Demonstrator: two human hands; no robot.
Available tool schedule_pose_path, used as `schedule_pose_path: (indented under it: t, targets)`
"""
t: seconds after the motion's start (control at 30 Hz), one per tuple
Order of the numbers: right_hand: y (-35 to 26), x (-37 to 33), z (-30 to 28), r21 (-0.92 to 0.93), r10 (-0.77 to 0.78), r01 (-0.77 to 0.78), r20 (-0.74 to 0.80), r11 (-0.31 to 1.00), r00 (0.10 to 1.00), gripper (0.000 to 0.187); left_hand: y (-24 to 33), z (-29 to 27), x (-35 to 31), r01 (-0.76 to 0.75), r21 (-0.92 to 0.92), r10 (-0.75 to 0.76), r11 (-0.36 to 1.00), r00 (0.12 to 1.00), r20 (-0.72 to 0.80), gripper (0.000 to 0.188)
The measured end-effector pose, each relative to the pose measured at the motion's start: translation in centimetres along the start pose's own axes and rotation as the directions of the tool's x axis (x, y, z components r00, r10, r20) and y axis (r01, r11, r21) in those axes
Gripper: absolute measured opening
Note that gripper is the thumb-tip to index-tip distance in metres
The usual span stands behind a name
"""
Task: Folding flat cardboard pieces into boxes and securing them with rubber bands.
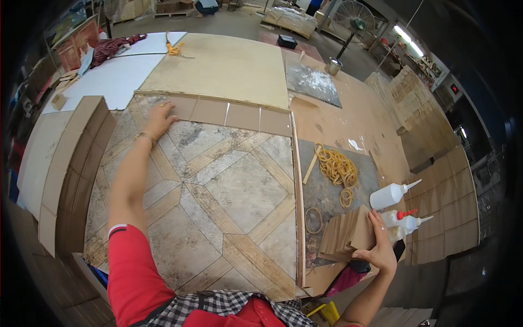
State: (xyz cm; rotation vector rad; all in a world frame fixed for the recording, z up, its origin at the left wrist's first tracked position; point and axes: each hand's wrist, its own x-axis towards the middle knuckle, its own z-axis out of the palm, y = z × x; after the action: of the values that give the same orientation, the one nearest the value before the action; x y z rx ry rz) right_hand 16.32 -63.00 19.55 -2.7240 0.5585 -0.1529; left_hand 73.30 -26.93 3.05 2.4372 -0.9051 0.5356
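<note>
A patterned board (239, 180), printed with grey stone and wood-look strips, lies in front of me. Brown rectangular pieces (210, 110) form a row along its far edge, with thin bright gaps between some. My left hand (159, 119) rests at the row's left end, fingers stretched out and touching the piece there; part of that piece is hidden. On the right, my right hand (379, 248) grips the side of a stack of similar brown pieces (346, 234), thumb low and fingers at the upper corner. A thin wooden strip (298, 201) edges the board's right side.
Yellow rubber bands (338, 166) lie on a dark plate near a white squeeze bottle (388, 196) and more bottles. Tall stacks of brown pieces stand left (81, 163) and right (444, 201). Beyond the row lies a beige panel (229, 68). A metal can (333, 66) stands farther right.
</note>
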Motion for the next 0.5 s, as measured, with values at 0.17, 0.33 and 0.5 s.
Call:
schedule_pose_path:
  t: [0.17,0.33,0.5]
  targets:
    - [-0.7,0.3,-1.1,0.032,0.013,-0.016,0.071,0.999,0.997,0.113,1.3,-0.2,0.1,0.100,0.280,-0.080,0.955,0.994,-0.079,0.038]
    - [-1.3,-0.4,-2.3,0.066,-0.041,0.043,-0.027,0.997,0.999,0.072,4.2,-0.6,1.7,0.579,-0.207,-0.603,0.788,0.794,-0.078,0.044]
    - [-7.4,-1.7,-1.0,-0.474,-0.387,0.164,-0.421,0.865,0.821,0.023,4.8,1.9,3.1,0.289,-0.885,-0.574,-0.365,0.679,0.458,0.056]
